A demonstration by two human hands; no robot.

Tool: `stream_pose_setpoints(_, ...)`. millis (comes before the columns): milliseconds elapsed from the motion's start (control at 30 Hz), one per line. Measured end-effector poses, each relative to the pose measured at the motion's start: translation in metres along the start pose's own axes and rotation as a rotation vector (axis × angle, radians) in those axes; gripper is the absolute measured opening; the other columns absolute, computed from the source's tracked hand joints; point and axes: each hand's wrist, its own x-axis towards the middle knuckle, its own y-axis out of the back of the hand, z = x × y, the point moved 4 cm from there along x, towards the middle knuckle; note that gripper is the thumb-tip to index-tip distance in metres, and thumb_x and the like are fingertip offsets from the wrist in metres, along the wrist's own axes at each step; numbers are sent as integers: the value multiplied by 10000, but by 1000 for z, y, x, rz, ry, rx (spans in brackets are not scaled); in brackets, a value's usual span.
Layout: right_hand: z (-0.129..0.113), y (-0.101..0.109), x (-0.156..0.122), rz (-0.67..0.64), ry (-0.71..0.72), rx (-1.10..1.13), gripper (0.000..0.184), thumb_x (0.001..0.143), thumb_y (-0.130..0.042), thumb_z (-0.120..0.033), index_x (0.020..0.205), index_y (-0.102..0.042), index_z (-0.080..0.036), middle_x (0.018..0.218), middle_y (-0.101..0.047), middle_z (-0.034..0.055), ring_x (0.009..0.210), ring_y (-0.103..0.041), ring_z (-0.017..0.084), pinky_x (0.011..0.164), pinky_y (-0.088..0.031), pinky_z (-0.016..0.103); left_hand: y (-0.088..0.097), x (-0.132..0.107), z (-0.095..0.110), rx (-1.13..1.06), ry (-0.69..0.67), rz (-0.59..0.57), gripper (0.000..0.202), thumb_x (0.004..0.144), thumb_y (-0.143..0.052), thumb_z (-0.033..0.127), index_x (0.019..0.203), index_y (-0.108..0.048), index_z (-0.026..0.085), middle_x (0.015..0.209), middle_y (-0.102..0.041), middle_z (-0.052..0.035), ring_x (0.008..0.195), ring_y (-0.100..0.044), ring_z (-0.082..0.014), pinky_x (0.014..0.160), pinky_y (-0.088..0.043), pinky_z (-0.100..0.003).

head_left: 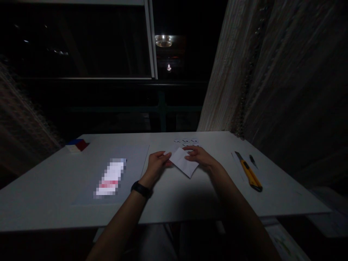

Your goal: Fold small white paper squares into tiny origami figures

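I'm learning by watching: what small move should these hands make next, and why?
Perhaps lay the paper on the table and press it flat: the left hand and right hand both hold it, apparently off the surface, and faint creases seem to cross it.

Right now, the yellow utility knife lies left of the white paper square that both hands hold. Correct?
No: the head view shows the yellow utility knife lying right of the white paper square, which the left hand and right hand hold.
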Motion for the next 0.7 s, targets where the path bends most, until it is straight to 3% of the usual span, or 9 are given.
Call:
stream_pose_setpoints(133, 3, 2, -1, -18, -73, -60, 382, 533, -748, -317, 825, -604, -116, 672, -642, 30, 549, -578, 126, 518, -418, 235, -5, -1, -4, 65, 74, -163, 327, 609, -719, 259, 841, -637, 43, 713, -662, -122, 593, -630, -168, 555, -523, -255)
stream_pose_setpoints(300, 2, 0, -6, -81, -154, -98, 331, 526, -752, -311, 744, -583, -127, 525, -593, -19, 430, -520, 98, 431, -359, 203, -6, -2, -6, 126, 96, -264, 284, 670, -674, 285, 799, -644, 34, 689, -665, -132, 580, -631, -164, 560, -531, -257)
stream_pose_setpoints(500, -8, 2, -12, -131, -154, -54, 389, 530, -744, -254, 867, -633, -94, 645, -652, 33, 504, -569, 117, 467, -384, 208, -8, -6, -4, 105, 161, -399, 285, 721, -631, 261, 898, -626, 38, 780, -678, -168, 672, -655, -199, 570, -532, -256)
stream_pose_setpoints(700, -6, 11, -9, -104, -114, -12, 618, 508, -752, -239, 1092, -577, -138, 558, -601, -27, 443, -514, 86, 430, -319, 189, -7, -8, 1, -54, 184, -442, 404, 722, -625, 175, 1106, -546, 77, 924, -661, -181, 769, -656, -244, 658, -539, -345)
